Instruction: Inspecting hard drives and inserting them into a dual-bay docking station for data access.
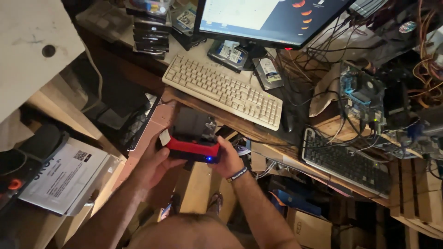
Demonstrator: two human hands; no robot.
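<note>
Both my hands grip a red and black docking station (pixel 194 148) with a small blue light lit on its front. A dark hard drive (pixel 194 122) stands upright in its top slot. My left hand (pixel 156 162) clasps the dock's left end, thumb near a white tag. My right hand (pixel 227 159) clasps its right end and wears a dark wristband. The dock hovers just in front of the wooden desk edge (pixel 240 127).
A cream keyboard (pixel 224 90) lies on the desk under a lit monitor (pixel 267 18). Bare drives (pixel 228 54) sit between them. A black keyboard (pixel 344 161), a circuit board (pixel 362 97) and tangled cables lie right. Cardboard boxes (pixel 309 228) stand below; a labelled package (pixel 62 177) sits left.
</note>
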